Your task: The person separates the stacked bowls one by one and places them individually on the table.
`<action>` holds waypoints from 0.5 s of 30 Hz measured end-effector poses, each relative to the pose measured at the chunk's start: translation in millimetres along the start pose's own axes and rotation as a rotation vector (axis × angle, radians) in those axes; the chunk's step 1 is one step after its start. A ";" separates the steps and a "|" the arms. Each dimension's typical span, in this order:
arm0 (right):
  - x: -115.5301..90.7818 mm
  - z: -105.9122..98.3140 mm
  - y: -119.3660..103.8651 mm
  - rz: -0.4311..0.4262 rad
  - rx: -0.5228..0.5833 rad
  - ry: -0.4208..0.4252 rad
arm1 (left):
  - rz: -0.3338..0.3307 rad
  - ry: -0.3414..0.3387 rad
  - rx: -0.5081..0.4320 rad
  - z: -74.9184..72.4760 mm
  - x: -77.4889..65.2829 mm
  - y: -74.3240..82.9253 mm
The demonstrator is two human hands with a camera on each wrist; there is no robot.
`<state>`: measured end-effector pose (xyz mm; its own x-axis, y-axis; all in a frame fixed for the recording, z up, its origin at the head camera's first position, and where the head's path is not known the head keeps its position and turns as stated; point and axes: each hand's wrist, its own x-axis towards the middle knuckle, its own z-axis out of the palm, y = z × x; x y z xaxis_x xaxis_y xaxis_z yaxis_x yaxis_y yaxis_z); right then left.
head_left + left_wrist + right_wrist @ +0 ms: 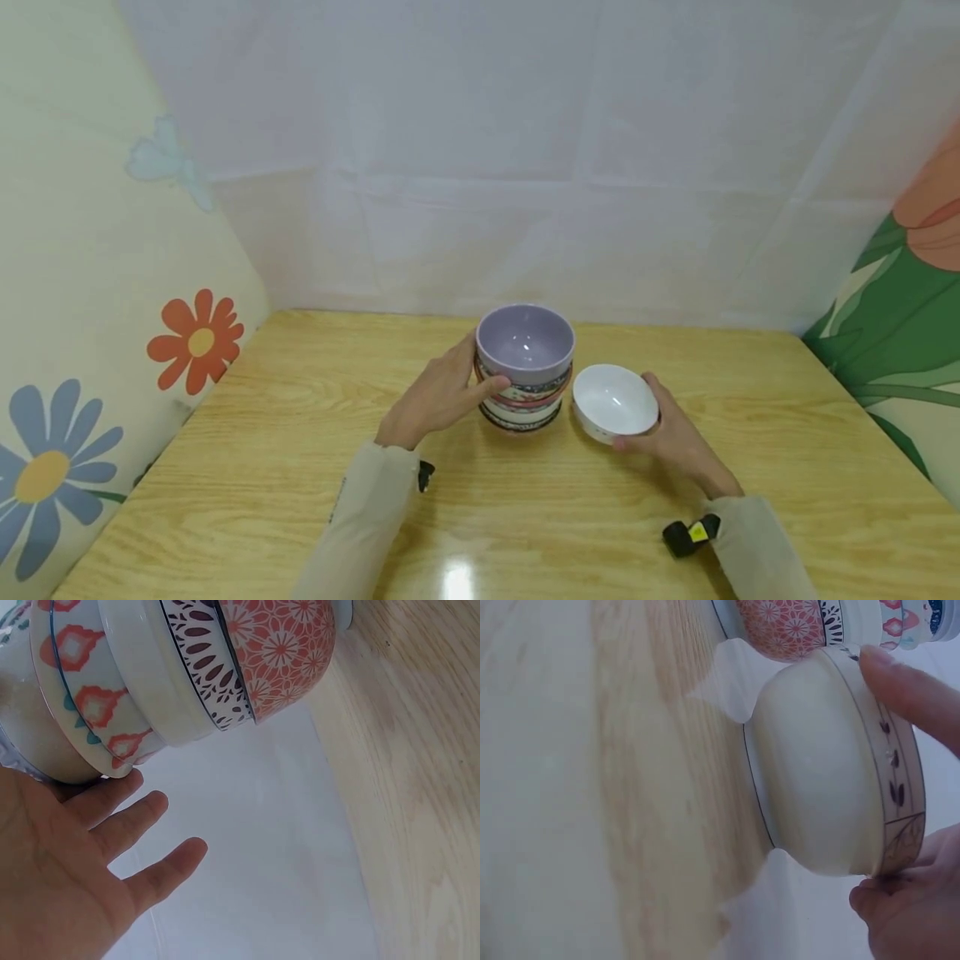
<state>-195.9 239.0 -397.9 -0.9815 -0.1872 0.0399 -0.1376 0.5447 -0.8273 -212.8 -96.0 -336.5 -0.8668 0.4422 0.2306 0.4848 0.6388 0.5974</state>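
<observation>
In the head view a stack of bowls stands near the middle of the table, with a purple bowl on top. My left hand holds the upper part of the stack from its left side, thumb across the front. The left wrist view shows the patterned sides of several stacked bowls, the lowest red with white flowers; some left fingertips touch a rim and others stand free. Just right of the stack is a white bowl. My right hand pinches its rim. The right wrist view shows this bowl's patterned band and its base at the tabletop.
The wooden table reaches back to a white cloth. Flower-printed cloth hangs at the left and right. A black wrist device with a yellow mark sits at the right sleeve.
</observation>
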 end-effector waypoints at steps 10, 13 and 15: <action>-0.1 -3.4 -9.9 0.040 -0.106 0.004 | -0.018 -0.040 -0.025 -0.2 -1.8 -1.3; 1.3 -5.3 -11.6 0.025 -0.126 0.013 | -0.039 -0.059 -0.035 -0.4 -1.5 -0.9; 2.4 -6.9 -13.3 0.009 -0.132 0.023 | -0.047 -0.067 -0.040 -0.6 -1.2 -0.1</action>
<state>-197.3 237.0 -382.9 -0.9854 -0.1640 0.0465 -0.1434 0.6496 -0.7466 -211.9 -97.0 -336.4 -0.8779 0.4545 0.1503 0.4377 0.6350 0.6366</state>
